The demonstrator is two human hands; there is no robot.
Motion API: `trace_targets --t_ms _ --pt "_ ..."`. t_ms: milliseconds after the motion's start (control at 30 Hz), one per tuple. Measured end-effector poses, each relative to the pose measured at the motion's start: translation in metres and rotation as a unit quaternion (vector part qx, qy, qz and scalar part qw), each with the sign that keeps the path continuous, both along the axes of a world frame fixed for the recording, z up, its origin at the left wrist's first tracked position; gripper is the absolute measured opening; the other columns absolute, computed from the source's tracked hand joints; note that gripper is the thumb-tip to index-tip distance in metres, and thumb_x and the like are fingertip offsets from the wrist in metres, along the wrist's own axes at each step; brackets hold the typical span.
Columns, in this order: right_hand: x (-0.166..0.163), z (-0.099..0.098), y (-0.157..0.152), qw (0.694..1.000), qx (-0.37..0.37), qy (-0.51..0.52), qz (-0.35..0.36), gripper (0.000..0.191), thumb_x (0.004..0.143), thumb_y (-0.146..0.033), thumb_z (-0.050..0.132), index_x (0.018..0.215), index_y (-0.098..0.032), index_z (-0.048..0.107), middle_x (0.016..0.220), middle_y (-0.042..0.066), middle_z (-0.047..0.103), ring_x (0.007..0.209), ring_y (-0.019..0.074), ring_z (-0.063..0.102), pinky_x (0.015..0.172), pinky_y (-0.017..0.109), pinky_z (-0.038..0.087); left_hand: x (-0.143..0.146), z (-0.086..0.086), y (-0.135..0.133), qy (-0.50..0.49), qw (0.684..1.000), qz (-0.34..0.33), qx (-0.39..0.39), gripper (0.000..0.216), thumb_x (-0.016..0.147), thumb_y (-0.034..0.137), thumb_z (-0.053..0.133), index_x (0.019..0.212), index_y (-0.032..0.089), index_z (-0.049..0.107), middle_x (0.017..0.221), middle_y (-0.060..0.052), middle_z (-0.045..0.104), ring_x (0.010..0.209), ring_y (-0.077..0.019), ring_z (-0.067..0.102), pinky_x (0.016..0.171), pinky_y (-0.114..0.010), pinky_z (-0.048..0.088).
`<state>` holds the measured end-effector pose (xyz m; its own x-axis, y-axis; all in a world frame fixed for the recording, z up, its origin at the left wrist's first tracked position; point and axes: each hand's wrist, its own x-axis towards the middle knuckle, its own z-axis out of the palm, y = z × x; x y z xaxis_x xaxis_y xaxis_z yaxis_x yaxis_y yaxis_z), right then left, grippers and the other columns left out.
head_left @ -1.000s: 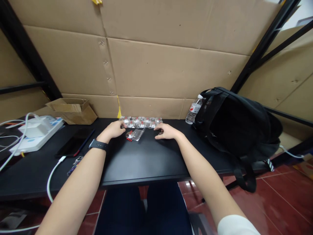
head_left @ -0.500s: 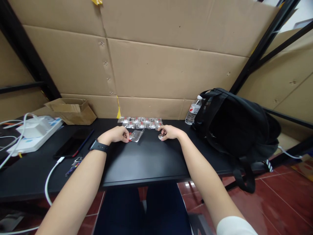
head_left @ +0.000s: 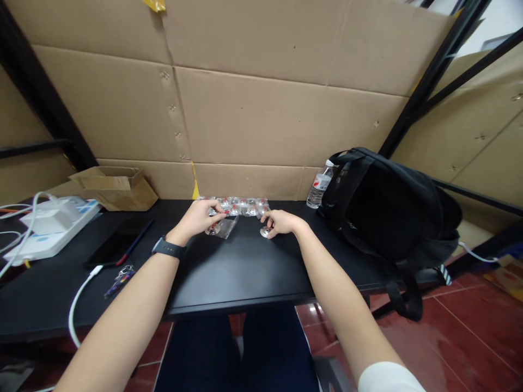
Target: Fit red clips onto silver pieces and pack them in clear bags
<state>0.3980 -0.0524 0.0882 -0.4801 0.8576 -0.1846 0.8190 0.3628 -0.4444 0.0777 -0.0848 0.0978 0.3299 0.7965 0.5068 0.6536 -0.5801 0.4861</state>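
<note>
My left hand (head_left: pixel 203 216) is raised a little over the black table, thumb and fingers pinched on a small red piece (head_left: pixel 226 212). Below its fingers lies a shiny round disc with red on it (head_left: pixel 212 229), beside a clear plastic bag (head_left: pixel 227 227). To the right, my right hand (head_left: pixel 281 222) rests with bent fingers on another shiny round disc (head_left: pixel 265 232), gripping its edge. Behind both hands, several small clear packets with red-centred discs (head_left: pixel 244 206) stand in rows along the cardboard wall. The left fingers cover part of these rows.
A black backpack (head_left: pixel 388 212) and a water bottle (head_left: pixel 320 185) stand on the right. On the left are a phone (head_left: pixel 118 242), a pen (head_left: pixel 137 239), a keychain (head_left: pixel 119 281), a power strip (head_left: pixel 61 228) with white cables, and an open cardboard box (head_left: pixel 114 188).
My left hand has lifted off the disc and moved up with the small red piece in its fingers. My right hand stays at its disc. The whole view has shifted slightly.
</note>
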Motion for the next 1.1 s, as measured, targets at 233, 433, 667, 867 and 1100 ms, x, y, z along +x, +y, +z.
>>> trace_targets --t_ms 233,433,667,867,1100 --pt "-0.005 -0.001 -0.005 0.998 -0.030 0.020 0.055 0.049 0.058 -0.025 0.088 0.104 -0.016 0.075 0.091 0.003 0.074 0.081 0.0189 0.068 0.070 0.023 0.049 0.018 -0.004 -0.003 -0.062 0.998 0.006 0.022 0.021 0.081 0.039 0.075 0.074 0.020 0.071 0.081 -0.002 0.076 0.076 -0.0190 0.069 0.074 -0.027 0.048" --pt "-0.012 0.009 -0.017 0.990 0.051 0.006 0.130 0.074 0.054 -0.016 0.085 0.126 -0.020 0.070 0.117 0.007 0.069 0.101 0.0234 0.066 0.087 0.026 0.050 0.034 -0.007 -0.006 -0.120 0.992 0.024 -0.011 0.021 0.078 0.034 0.081 0.096 0.024 0.080 0.091 -0.002 0.080 0.081 -0.0209 0.071 0.079 -0.029 0.051" --pt "-0.023 0.010 -0.023 0.987 0.089 -0.034 0.127 0.064 0.054 -0.013 0.082 0.118 -0.019 0.074 0.109 0.007 0.073 0.102 0.0255 0.067 0.089 0.028 0.050 0.044 -0.015 -0.005 -0.120 0.992 -0.030 -0.002 0.014 0.084 0.034 0.075 0.091 0.025 0.082 0.095 -0.004 0.079 0.092 -0.0231 0.071 0.086 -0.033 0.051" --pt "-0.025 0.015 -0.025 0.967 0.208 0.066 0.133 0.040 0.060 -0.012 0.076 0.099 -0.018 0.078 0.093 0.005 0.076 0.087 0.0234 0.070 0.078 0.027 0.051 0.049 -0.017 -0.007 -0.077 0.996 -0.020 0.031 0.016 0.091 0.032 0.066 0.092 0.022 0.079 0.097 -0.005 0.076 0.091 -0.0222 0.069 0.086 -0.034 0.050" --pt "-0.041 0.016 -0.037 0.904 0.276 0.321 0.052 0.048 0.075 -0.027 0.073 0.123 -0.022 0.068 0.108 0.004 0.077 0.085 0.0185 0.072 0.076 0.027 0.054 0.053 -0.017 -0.009 -0.106 0.993 -0.033 0.048 0.017 0.093 0.031 0.063 0.093 0.022 0.077 0.098 -0.006 0.071 0.092 -0.0219 0.067 0.088 -0.036 0.050"
